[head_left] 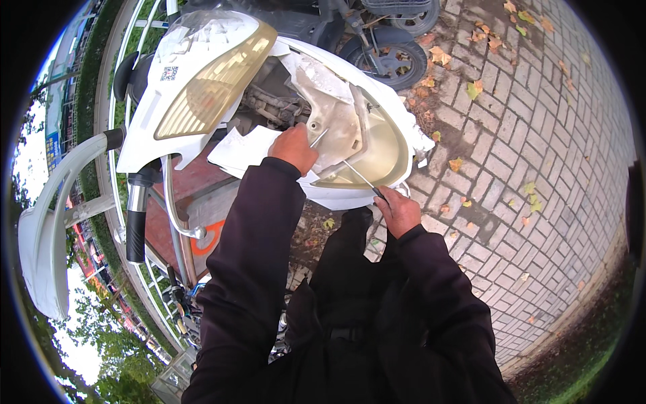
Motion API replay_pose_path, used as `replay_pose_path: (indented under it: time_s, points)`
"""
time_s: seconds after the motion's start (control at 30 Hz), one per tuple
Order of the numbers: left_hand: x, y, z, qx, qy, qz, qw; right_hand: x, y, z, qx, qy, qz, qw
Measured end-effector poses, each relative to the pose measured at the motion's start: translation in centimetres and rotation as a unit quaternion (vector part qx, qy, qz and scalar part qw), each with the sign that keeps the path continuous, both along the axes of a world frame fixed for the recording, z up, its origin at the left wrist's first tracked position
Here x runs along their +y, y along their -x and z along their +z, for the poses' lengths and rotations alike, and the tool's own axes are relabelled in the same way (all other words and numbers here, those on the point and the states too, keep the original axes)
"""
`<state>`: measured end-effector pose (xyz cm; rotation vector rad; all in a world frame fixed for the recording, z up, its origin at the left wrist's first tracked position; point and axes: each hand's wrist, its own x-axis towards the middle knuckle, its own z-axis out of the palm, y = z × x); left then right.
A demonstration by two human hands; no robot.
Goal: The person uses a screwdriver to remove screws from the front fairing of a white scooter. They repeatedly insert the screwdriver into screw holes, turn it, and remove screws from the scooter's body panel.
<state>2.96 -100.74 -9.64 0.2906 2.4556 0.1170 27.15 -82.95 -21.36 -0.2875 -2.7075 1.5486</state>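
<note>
In front of me is the opened front of a white scooter, its translucent headlight housing exposed. My right hand is closed around the dark handle of a screwdriver, whose thin shaft slants up and left to the lower edge of that housing. Pinched in my left hand is a thin metal rod, pointing up and right across the housing; its other end is hidden by the fingers. A yellowed lens borders the housing on the right. Dusty cables and metal parts show in the gap above my left hand.
At left stands the white upper cowl with another yellowed lens, a black handlebar grip and a white curved guard. Another scooter's wheel is at the back. Brick paving with fallen leaves lies to the right.
</note>
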Motion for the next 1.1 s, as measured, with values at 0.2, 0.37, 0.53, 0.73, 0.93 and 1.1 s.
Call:
replay_pose_path:
  time_s: [0.2,0.37,0.53,0.73,0.93,1.1]
  points:
    - [0.1,0.1,-0.1,-0.009,-0.004,0.04,0.999,0.8,0.1,4.5,-0.055,-0.003,0.017,0.998]
    - [0.0,-0.3,-0.6,0.006,-0.008,0.061,0.998,2.0,-0.5,7.3,-0.095,-0.045,0.056,0.993]
    - [-0.3,-0.7,-1.0,0.071,-0.02,0.014,0.997,5.9,-5.1,9.1,-0.121,-0.065,0.03,0.99]
    - [0.0,-3.4,-0.8,0.089,-0.001,-0.024,0.996,10.3,-6.3,10.5,-0.199,-0.011,-0.068,0.977]
    - [0.0,-7.1,-0.2,0.113,0.037,-0.043,0.992,9.8,2.8,7.7,-0.134,-0.008,-0.028,0.991]
    - [0.9,-5.9,-0.4,0.257,-0.161,0.029,0.953,11.5,7.8,4.8,-0.132,-0.038,0.033,0.99]
